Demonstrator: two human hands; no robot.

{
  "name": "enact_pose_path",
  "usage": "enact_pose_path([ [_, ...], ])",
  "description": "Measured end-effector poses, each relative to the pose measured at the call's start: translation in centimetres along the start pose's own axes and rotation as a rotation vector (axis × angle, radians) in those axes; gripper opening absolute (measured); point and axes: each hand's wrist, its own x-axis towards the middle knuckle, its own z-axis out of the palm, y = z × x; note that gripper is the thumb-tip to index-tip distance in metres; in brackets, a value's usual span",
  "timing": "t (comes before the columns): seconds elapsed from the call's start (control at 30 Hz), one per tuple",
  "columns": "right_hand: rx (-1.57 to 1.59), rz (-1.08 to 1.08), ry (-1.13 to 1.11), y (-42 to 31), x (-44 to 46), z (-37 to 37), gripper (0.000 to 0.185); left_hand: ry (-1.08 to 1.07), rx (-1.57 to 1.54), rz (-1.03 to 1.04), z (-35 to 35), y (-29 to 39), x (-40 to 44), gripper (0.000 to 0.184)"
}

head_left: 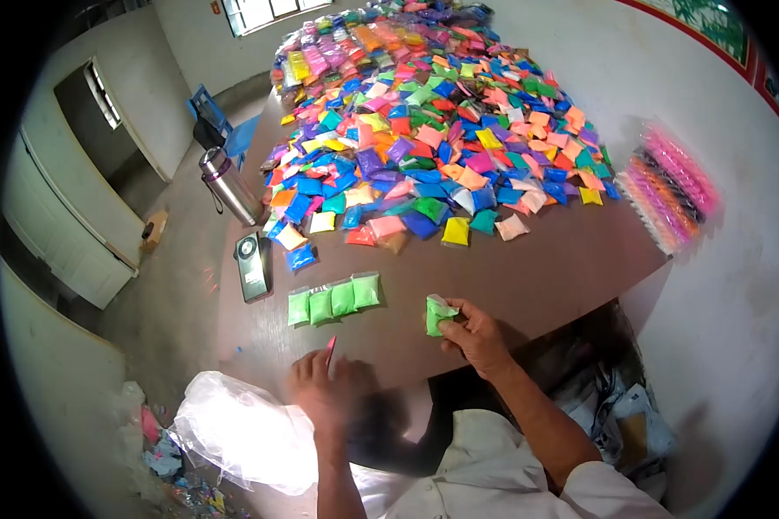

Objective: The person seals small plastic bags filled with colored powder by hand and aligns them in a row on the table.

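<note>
Between the thumb and fingers of my right hand (479,340) is a small bright-green packet (436,320), held above the table's front part. My left hand (317,387) is blurred near the front edge, its fingers closed on a slim pink stick-like thing (331,350) whose kind I cannot make out. Beyond the left hand, several green packets (343,298) lie side by side in a row on the brown table (476,277).
A large heap of colourful packets (433,147) covers the far table. At left are a steel flask (232,189) and a dark green-and-silver device (252,270). Pink and orange bundles (666,190) lie at right. A clear plastic bag (242,424) sits at the front left.
</note>
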Motion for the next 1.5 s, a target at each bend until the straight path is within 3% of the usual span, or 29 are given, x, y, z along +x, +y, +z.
enact_pose_path([
  [0.1, -0.033, -0.089, 0.033, 0.9, -0.6, 0.2, 0.032, -0.022, -0.159, -0.004, 0.1, 4.9, 0.7, 0.026],
  [0.17, 0.070, -0.157, 0.010, 1.4, -0.9, 0.5, 0.027, -0.461, -0.364, -0.341, -0.1, 10.1, 2.1, 0.038],
  [0.3, 0.081, -0.189, 0.016, 1.2, -1.9, 0.1, 0.023, -0.448, -0.658, -0.423, 3.6, 11.1, 1.2, 0.044],
  [0.47, -0.153, -0.158, -0.043, 1.2, -2.5, -2.1, 0.024, -0.512, -0.981, -0.537, 4.0, 13.2, 1.5, 0.029],
  [0.6, -0.065, -0.182, -0.058, 0.2, -2.8, -1.6, 0.029, -0.490, -0.964, -0.463, 4.6, 12.7, 1.2, 0.025],
  [0.8, -0.039, -0.213, 0.044, 2.0, -2.3, -1.5, 0.025, -0.535, -0.648, -0.382, 5.2, 11.2, 0.6, 0.019],
  [0.87, -0.165, -0.257, 0.090, 2.0, -2.3, -1.6, 0.023, -0.540, -0.771, -0.512, 5.2, 11.6, 1.0, 0.019],
  [1.2, -0.281, -0.318, 0.050, 0.4, -2.3, -1.4, 0.028, -0.388, -0.880, -0.565, 6.2, 10.2, 0.9, 0.013],
  [1.27, -0.305, -0.182, -0.059, 0.9, -1.9, -1.6, 0.028, -0.318, -0.904, -0.560, 6.1, 10.2, 1.1, 0.013],
  [1.5, -0.285, -0.273, -0.026, 2.6, -1.4, -1.6, 0.023, -0.365, -0.926, -0.661, 6.2, 10.8, 1.4, 0.016],
])
